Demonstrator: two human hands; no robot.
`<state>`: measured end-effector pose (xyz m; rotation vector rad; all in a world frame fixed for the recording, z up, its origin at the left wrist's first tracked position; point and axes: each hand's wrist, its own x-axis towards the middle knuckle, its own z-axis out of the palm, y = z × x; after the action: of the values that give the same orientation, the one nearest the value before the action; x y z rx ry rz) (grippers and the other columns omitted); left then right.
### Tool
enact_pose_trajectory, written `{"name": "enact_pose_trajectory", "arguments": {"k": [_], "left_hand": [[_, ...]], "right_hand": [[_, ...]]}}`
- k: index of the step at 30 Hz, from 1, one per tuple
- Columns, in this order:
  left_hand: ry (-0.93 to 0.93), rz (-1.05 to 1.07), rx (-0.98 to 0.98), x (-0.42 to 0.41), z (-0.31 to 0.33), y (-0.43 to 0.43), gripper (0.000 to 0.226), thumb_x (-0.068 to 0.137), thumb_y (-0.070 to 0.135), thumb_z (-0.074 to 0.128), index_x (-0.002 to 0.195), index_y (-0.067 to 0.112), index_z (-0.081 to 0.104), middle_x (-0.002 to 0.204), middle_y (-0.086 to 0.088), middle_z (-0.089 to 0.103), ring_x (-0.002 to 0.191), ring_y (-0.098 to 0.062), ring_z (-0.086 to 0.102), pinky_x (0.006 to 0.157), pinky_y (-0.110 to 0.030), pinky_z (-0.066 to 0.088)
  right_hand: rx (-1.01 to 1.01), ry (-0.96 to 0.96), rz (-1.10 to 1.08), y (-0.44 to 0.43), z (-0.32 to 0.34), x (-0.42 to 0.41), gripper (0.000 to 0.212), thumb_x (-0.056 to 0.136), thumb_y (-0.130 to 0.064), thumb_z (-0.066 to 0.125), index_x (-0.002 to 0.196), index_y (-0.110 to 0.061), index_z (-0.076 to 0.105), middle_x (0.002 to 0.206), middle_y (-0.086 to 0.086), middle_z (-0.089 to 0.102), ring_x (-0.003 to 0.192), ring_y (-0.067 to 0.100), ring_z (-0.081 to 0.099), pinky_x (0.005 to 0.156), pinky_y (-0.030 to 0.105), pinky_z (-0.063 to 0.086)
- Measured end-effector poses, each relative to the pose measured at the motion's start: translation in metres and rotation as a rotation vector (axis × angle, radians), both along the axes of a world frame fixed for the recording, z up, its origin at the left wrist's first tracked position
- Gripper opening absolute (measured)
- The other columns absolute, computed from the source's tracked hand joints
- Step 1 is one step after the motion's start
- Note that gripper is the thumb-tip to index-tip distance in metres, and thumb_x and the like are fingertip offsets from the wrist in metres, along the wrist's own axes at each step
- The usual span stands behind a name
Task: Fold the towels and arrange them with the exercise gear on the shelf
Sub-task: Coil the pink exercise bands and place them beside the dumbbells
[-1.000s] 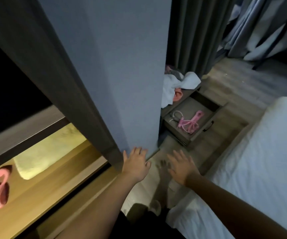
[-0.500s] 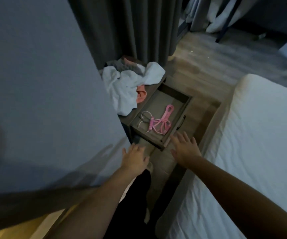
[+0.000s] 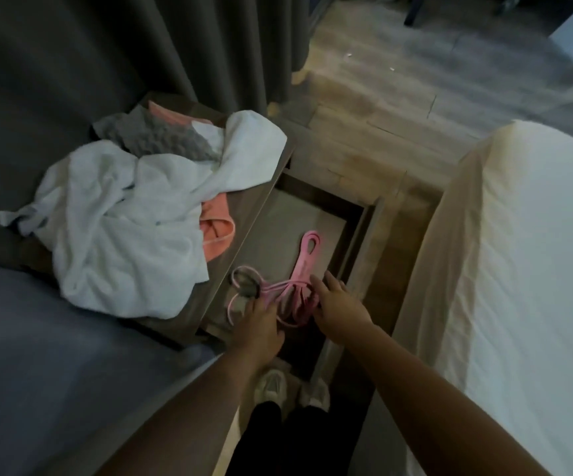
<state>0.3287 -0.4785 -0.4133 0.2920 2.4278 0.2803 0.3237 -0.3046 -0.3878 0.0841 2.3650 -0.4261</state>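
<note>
Left hand [image 3: 257, 326], right hand [image 3: 340, 305] reached bedside drawer [image 3: 367, 228] bands [image 3: 307, 255]; left grip unclear, right apart.

An open drawer [image 3: 288, 221] juts from a nightstand [image 3: 247, 207]. Toward the drawer's near edge lies a pink resistance band [image 3: 307, 255], tangled with a thin pink cord [image 3: 244, 269]. The left hand [image 3: 259, 326] reaches into the cord loops, fingers half hidden. The right hand [image 3: 340, 305] lays straight fingers [image 3: 331, 281] on the band. A crumpled white towel [image 3: 123, 235], a grey towel [image 3: 161, 135] and a coral cloth [image 3: 218, 231] heap the nightstand top. A white-sheeted bed [image 3: 519, 252] stands beside the drawer.
</note>
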Motion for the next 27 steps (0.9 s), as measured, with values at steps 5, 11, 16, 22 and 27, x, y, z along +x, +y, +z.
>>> {"name": "enact_pose_trajectory", "arguments": {"k": [5,11,16,22,27], "left_hand": [[0.136,-0.181,-0.233,-0.045,-0.083,-0.003,0.065,0.087,0.023,0.051,0.147,0.021,0.026,0.159,-0.009,0.016,0.147,-0.029,0.011,0.11,-0.048,0.031],[0.086,-0.19,-0.304,-0.065,-0.136,-0.002,0.076,0.086,0.038,0.065,0.147,0.024,0.021,0.158,-0.01,0.012,0.14,-0.032,0.025,0.1,-0.043,0.041],[0.099,-0.106,-0.223,-0.057,-0.153,-0.002,0.053,0.082,0.037,0.064,0.126,0.026,0.036,0.134,-0.007,0.037,0.123,-0.027,0.042,0.095,-0.04,0.046],[0.149,0.024,-0.087,-0.047,-0.133,-0.008,0.033,0.086,0.033,0.056,0.116,0.025,0.043,0.123,-0.002,0.043,0.115,-0.023,0.047,0.088,-0.035,0.045],[0.19,0.085,0.002,-0.037,-0.075,0.005,0.03,0.088,0.03,0.06,0.113,0.026,0.045,0.117,0.0,0.046,0.106,-0.021,0.054,0.082,-0.032,0.049]], "right_hand": [[0.009,0.038,-0.104,-0.001,-0.084,-0.064,0.047,0.102,-0.019,0.044,0.147,-0.008,0.034,0.146,0.017,0.039,0.117,0.03,0.055,0.093,0.042,0.053],[-0.088,-0.11,-0.839,-0.019,-0.159,-0.105,0.042,0.094,-0.033,0.058,0.125,-0.009,0.042,0.097,0.011,0.059,0.081,0.025,0.064,0.064,0.033,0.053],[-0.076,-0.161,-0.989,-0.032,-0.187,-0.105,0.07,0.079,-0.035,0.072,0.131,-0.018,0.03,0.109,0.013,0.055,0.088,0.032,0.063,0.077,0.046,0.057],[-0.293,0.087,-1.02,-0.03,-0.176,-0.091,0.045,0.086,-0.026,0.067,0.115,-0.02,0.034,0.098,0.004,0.059,0.075,0.018,0.064,0.061,0.032,0.056],[-0.5,0.208,-1.033,-0.024,-0.124,-0.08,0.033,0.089,-0.021,0.063,0.111,-0.019,0.039,0.089,-0.001,0.059,0.075,0.014,0.066,0.059,0.026,0.055]]}}
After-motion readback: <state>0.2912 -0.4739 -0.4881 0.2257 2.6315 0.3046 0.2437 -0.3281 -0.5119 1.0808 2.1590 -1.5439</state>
